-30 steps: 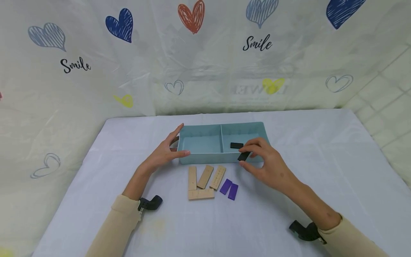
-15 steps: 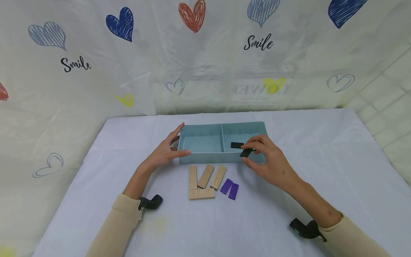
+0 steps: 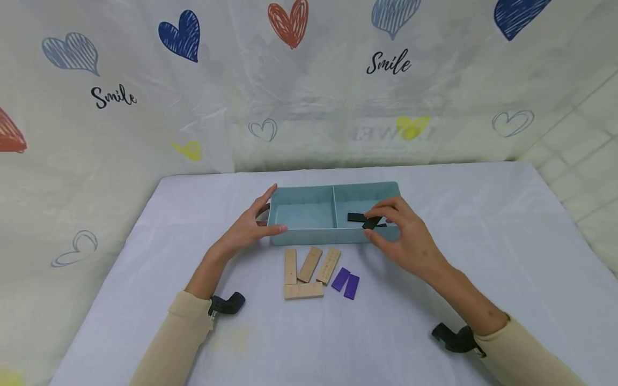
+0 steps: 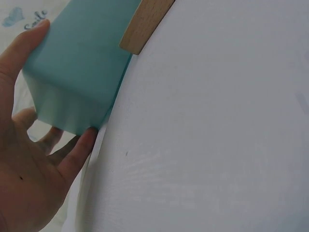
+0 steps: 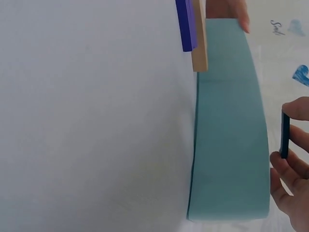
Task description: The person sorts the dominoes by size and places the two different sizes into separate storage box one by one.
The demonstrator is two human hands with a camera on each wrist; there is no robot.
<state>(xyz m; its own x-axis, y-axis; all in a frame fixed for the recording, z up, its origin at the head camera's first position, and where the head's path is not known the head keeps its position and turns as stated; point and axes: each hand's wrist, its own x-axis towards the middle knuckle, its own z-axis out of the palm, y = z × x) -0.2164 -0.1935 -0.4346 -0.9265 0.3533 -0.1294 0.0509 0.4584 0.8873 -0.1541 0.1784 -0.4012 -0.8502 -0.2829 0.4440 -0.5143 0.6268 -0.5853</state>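
The right hand pinches a black block over the right compartment of the blue tray; the left hand, spread wide, grips the tray's left end. A loosened pinch could drop the block askew onto black pieces inside. Wooden blocks lie before the tray.

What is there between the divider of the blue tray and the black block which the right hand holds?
In the head view, another black block lies inside the tray, between its divider and the held block. The wrist views do not show it.
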